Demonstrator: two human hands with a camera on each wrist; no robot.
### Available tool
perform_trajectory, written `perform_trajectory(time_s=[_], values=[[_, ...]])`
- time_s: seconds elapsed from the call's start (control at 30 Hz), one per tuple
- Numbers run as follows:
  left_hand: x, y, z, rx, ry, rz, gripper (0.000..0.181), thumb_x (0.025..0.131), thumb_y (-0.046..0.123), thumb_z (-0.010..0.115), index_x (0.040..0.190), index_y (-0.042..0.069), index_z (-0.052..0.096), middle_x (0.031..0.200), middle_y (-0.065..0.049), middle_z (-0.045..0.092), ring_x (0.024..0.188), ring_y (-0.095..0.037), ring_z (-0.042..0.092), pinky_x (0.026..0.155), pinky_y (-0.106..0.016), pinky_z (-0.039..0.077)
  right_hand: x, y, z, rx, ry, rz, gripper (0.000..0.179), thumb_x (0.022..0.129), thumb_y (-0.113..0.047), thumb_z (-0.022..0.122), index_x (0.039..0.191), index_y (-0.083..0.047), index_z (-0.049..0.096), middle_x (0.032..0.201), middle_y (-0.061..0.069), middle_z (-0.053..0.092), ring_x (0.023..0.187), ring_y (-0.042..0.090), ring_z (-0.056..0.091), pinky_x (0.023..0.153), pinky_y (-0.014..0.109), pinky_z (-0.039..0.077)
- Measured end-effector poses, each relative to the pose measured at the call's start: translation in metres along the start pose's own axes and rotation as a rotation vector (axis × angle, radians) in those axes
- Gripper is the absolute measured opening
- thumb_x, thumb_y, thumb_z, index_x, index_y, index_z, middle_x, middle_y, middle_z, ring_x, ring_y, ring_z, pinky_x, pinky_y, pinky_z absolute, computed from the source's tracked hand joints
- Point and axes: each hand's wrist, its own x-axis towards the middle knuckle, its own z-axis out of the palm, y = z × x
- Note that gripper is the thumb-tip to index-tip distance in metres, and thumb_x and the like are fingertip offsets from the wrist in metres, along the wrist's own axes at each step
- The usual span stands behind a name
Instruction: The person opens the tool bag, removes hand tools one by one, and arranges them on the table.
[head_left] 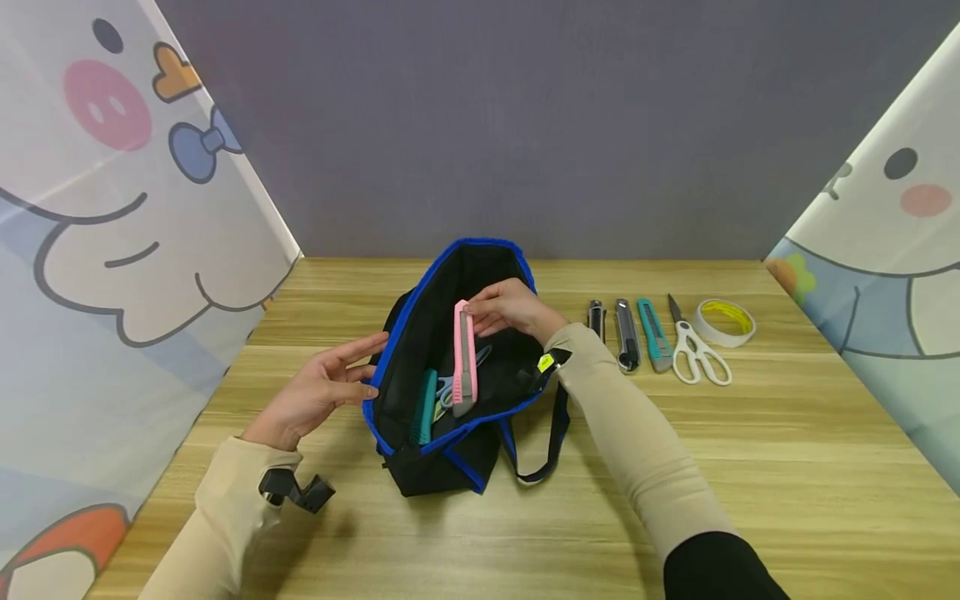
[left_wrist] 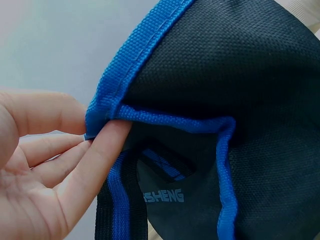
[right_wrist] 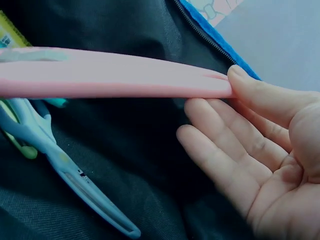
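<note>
A black tool bag (head_left: 435, 479) with blue trim stands with its mouth spread. My left hand (head_left: 318, 392) pinches the bag's left rim (left_wrist: 132, 55) between thumb and fingers. Inside the mouth, my right hand (head_left: 510, 307) pinches a pink utility knife (head_left: 458, 358) by its upper end, thumb against fingers, the other end pointing down into the bag. In the right wrist view the knife lies across the upper left, over light blue scissors (right_wrist: 75, 170). A teal tool (head_left: 425, 408) leans inside the bag's near left wall; its lower part is hidden.
Right of the bag lie two dark-and-silver utility knives (head_left: 627, 333), a teal utility knife (head_left: 656, 335), white-handled scissors (head_left: 697, 354) and a roll of tape (head_left: 723, 336). A bag strap (head_left: 555, 442) loops onto the wooden table (head_left: 787, 467). A grey panel (head_left: 495, 125) stands behind.
</note>
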Motion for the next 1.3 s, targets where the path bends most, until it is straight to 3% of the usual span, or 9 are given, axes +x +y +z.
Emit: perform_trajectory(time_s=[0.37, 0.5, 0.67, 0.9, 1.3], values=[[0.000, 0.000, 0.000, -0.011, 0.002, 0.005, 0.071, 0.081, -0.011, 0.059, 0.143, 0.000, 0.026, 0.143, -0.008, 0.031, 0.102, -0.017, 0.056, 0.073, -0.029, 0.052, -0.009, -0.017, -0.006, 0.011, 0.017, -0.096, 0.018, 0.084, 0.004, 0.062, 0.099, 0.014, 0.061, 0.071, 0.013, 0.064, 0.055, 0.020, 0.063, 0.056, 0.037, 0.054], [0.000, 0.000, 0.000, -0.008, 0.003, -0.001, 0.071, 0.081, -0.011, 0.060, 0.143, 0.001, 0.027, 0.143, -0.009, 0.030, 0.102, -0.017, 0.056, 0.073, -0.029, 0.052, -0.018, -0.028, -0.013, 0.035, 0.028, -0.131, 0.010, 0.084, 0.005, 0.060, 0.092, 0.008, 0.064, 0.069, 0.011, 0.064, 0.054, 0.019, 0.062, 0.053, 0.034, 0.054], [0.001, 0.001, 0.000, -0.002, -0.002, -0.007, 0.070, 0.081, -0.010, 0.059, 0.143, 0.003, 0.028, 0.144, -0.009, 0.029, 0.103, -0.018, 0.055, 0.073, -0.028, 0.052, -0.033, -0.041, -0.031, 0.049, 0.046, -0.169, 0.010, 0.085, 0.005, 0.059, 0.084, -0.001, 0.068, 0.070, 0.010, 0.063, 0.055, 0.018, 0.061, 0.053, 0.033, 0.054], [0.001, 0.001, 0.000, 0.001, 0.000, -0.006, 0.072, 0.081, -0.011, 0.059, 0.143, 0.000, 0.025, 0.144, -0.008, 0.029, 0.102, -0.017, 0.055, 0.072, -0.028, 0.052, -0.054, -0.052, -0.059, -0.053, 0.127, -0.191, 0.012, 0.086, 0.003, 0.059, 0.094, 0.007, 0.067, 0.075, 0.011, 0.063, 0.060, 0.019, 0.060, 0.054, 0.032, 0.054], [0.000, 0.000, -0.001, 0.011, -0.002, -0.001, 0.071, 0.081, -0.011, 0.059, 0.143, 0.002, 0.027, 0.145, -0.010, 0.028, 0.103, -0.017, 0.055, 0.073, -0.029, 0.052, -0.085, -0.055, -0.111, -0.132, 0.250, -0.159, 0.011, 0.087, -0.001, 0.059, 0.091, 0.000, 0.069, 0.078, 0.009, 0.063, 0.065, 0.019, 0.061, 0.056, 0.032, 0.054]])
